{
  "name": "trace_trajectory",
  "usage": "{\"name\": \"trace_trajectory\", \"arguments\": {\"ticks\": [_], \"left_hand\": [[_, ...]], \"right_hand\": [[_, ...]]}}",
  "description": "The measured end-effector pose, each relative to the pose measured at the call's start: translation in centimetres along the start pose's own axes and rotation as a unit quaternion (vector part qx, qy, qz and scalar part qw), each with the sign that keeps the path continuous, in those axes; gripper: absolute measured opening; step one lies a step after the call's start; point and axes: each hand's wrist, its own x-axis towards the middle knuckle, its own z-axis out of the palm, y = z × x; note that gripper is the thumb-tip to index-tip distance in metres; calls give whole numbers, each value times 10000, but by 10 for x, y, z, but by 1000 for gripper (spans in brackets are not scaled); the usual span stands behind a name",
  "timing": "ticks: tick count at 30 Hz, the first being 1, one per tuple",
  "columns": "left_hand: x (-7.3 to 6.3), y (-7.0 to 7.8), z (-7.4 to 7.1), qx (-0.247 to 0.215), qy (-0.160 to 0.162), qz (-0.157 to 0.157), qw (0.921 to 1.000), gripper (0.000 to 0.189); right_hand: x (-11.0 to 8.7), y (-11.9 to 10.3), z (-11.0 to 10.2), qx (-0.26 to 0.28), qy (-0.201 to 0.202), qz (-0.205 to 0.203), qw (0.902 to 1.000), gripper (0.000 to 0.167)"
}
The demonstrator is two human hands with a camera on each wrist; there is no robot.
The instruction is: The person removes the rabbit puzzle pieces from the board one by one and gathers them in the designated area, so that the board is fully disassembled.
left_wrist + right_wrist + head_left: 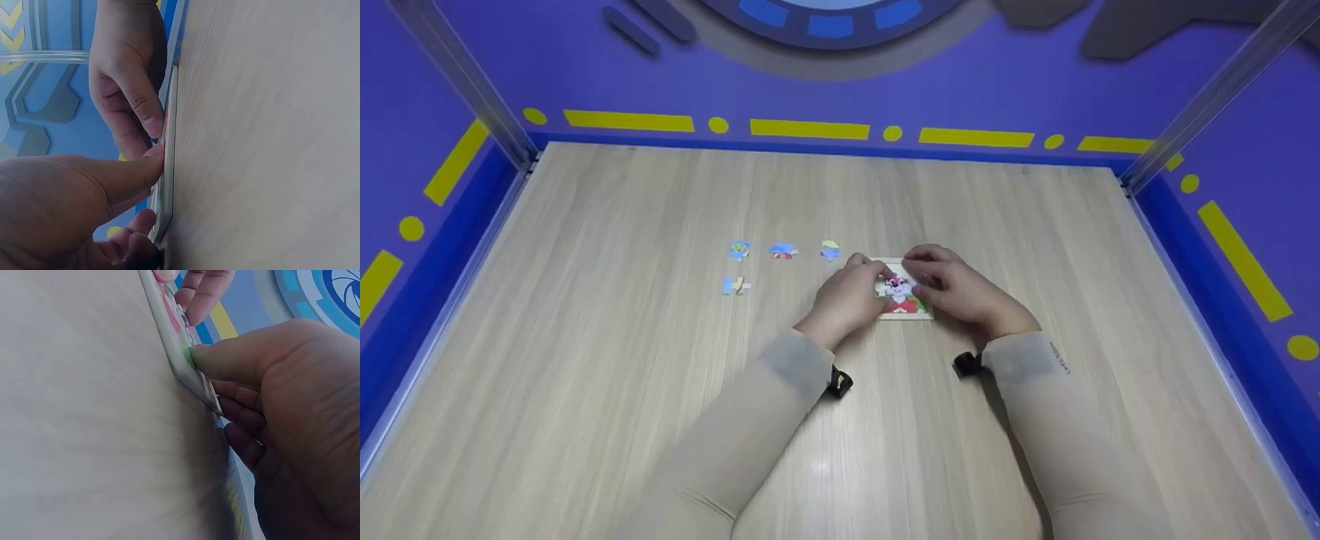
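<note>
A small framed jigsaw puzzle [906,316] lies on the table between both hands, its picture showing a white animal face [897,286] with red and green below. From the left side my left hand [849,296] reaches over the frame, thumb and curled fingers holding it at the left part. On the opposite side my right hand [966,291] holds the frame; its thumb [216,357] presses the green part of the picture and the other fingers bend around the edge. Part of the picture is hidden under the fingers.
Left of the frame lie loose jigsaw pieces: a blue and green one [739,250], a blue and red one [784,250], a blue and yellow one [830,250] and a nearer blue and cream one [735,286]. Purple panels [825,97] border the wooden table [622,375].
</note>
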Motion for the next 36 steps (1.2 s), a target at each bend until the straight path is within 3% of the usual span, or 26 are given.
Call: {"name": "trace_trajectory", "arguments": {"ticks": [13, 25, 36], "left_hand": [[2, 0, 2, -56, 41, -51, 10000, 44], [6, 2, 2, -111, 165, 234, 9995, 40], [4, -2, 5, -159, 231, 159, 9995, 31]], "right_hand": [[0, 0, -2, -42, -24, 74, 10000, 51], [-1, -1, -5, -54, -21, 26, 10000, 51], [0, -1, -1, -27, -8, 22, 10000, 50]]}}
